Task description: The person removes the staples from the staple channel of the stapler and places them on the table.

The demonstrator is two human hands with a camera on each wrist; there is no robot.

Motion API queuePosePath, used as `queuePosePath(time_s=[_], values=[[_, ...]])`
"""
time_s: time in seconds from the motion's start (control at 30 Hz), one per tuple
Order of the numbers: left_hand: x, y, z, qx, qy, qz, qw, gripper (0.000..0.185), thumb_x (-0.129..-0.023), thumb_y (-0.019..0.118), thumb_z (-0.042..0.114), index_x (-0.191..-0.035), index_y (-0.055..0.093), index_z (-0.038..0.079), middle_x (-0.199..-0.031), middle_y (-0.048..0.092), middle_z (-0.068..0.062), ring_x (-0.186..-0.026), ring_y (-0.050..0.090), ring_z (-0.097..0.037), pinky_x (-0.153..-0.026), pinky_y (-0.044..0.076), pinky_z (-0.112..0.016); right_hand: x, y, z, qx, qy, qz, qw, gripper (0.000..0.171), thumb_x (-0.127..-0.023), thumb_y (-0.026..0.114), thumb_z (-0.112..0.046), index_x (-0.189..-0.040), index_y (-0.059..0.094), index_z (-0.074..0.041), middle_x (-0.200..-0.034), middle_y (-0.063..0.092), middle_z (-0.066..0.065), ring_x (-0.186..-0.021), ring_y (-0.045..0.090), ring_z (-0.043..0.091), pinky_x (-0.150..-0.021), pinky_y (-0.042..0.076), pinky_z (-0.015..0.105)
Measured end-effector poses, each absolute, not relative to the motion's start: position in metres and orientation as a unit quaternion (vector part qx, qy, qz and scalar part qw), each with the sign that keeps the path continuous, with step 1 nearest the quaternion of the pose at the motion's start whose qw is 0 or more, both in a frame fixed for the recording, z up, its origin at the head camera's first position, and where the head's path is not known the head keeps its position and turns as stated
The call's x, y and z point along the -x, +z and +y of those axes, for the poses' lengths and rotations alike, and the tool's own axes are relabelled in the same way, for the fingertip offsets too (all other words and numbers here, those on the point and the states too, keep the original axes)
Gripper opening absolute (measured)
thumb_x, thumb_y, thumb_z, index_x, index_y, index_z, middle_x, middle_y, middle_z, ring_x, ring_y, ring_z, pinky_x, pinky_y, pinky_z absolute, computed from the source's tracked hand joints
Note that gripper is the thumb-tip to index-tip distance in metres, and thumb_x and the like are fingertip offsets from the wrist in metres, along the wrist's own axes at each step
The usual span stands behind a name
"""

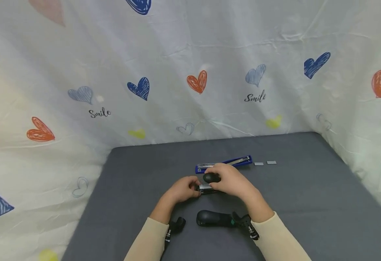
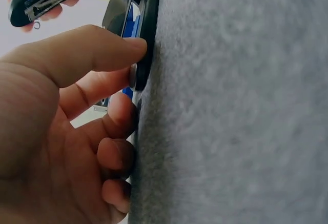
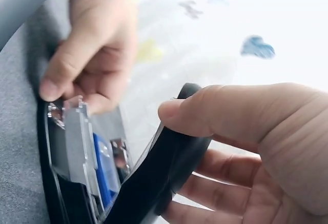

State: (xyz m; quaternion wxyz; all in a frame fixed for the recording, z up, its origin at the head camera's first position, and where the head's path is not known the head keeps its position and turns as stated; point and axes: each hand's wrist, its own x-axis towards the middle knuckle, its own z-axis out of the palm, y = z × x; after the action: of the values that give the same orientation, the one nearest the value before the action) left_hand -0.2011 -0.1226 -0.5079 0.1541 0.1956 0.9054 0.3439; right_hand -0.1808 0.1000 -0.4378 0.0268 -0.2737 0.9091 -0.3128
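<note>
Grey felt table [image 1: 308, 188] at frame centre holds a black stapler [image 1: 207, 188]; the left hand [image 1: 182, 189] pinches its base, the right hand [image 1: 231, 181] grips the raised top [image 1: 211, 177]. Loosened, that lid could snap onto fingertips.

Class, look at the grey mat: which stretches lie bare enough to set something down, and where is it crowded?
Bare: the left stretch of the grey mat beside the left hand, and the right stretch beyond the two staple strips. Crowded: the middle, where both hands, right hand included, work the black stapler, with the blue stapler behind.
</note>
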Motion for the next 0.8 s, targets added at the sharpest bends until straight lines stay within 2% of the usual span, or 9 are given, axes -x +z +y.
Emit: queuePosePath(time_s=[0.07, 0.2, 0.33, 0.57, 0.8], values=[[0.201, -0.509, -0.123, -0.201, 0.34, 0.907, 0.144, 0.02, -0.078, 0.076, 0.022, -0.095, 0.065, 0.024, -0.062, 0.05, 0.002, -0.052, 0.043, -0.013, -0.051, 0.036, -0.029, 0.177, -0.437, 0.104, 0.252, -0.332, 0.909, 0.02, 0.037, -0.078, 0.077, -0.017, -0.114, 0.067, -0.019, -0.101, 0.06, -0.007, -0.085, 0.056, 0.014, -0.074, 0.045, 0.033], [0.199, -0.51, -0.123, -0.207, 0.339, 0.908, 0.131, 0.02, -0.078, 0.075, 0.023, -0.096, 0.065, 0.022, -0.063, 0.05, 0.004, -0.053, 0.044, -0.012, -0.051, 0.036, -0.029, 0.169, -0.436, 0.11, 0.2, -0.366, 0.909, 0.013, 0.04, -0.078, 0.077, -0.018, -0.116, 0.066, -0.021, -0.108, 0.061, -0.008, -0.096, 0.058, 0.013, -0.081, 0.047, 0.036], [0.197, -0.512, -0.123, -0.215, 0.327, 0.913, 0.112, 0.021, -0.08, 0.074, 0.024, -0.098, 0.065, 0.02, -0.065, 0.049, 0.006, -0.055, 0.044, -0.01, -0.054, 0.037, -0.028, 0.162, -0.435, 0.117, 0.151, -0.413, 0.898, 0.018, 0.042, -0.078, 0.077, -0.016, -0.117, 0.064, -0.022, -0.116, 0.06, -0.005, -0.105, 0.059, 0.017, -0.085, 0.048, 0.04], [0.188, -0.511, -0.123, -0.217, 0.296, 0.926, 0.087, 0.02, -0.081, 0.073, 0.021, -0.1, 0.065, 0.019, -0.066, 0.047, 0.007, -0.057, 0.042, -0.009, -0.055, 0.036, -0.028, 0.154, -0.434, 0.134, 0.091, -0.425, 0.901, 0.017, 0.042, -0.079, 0.076, -0.02, -0.117, 0.061, -0.028, -0.116, 0.061, -0.004, -0.107, 0.059, 0.019, -0.086, 0.048, 0.04], [0.186, -0.51, -0.119, -0.221, 0.273, 0.934, 0.063, 0.02, -0.083, 0.071, 0.022, -0.102, 0.065, 0.019, -0.071, 0.047, 0.007, -0.062, 0.043, -0.009, -0.058, 0.036, -0.028, 0.153, -0.428, 0.159, 0.086, -0.417, 0.905, 0.012, 0.039, -0.08, 0.074, -0.018, -0.117, 0.06, -0.018, -0.116, 0.062, 0.005, -0.106, 0.06, 0.024, -0.082, 0.05, 0.041]])
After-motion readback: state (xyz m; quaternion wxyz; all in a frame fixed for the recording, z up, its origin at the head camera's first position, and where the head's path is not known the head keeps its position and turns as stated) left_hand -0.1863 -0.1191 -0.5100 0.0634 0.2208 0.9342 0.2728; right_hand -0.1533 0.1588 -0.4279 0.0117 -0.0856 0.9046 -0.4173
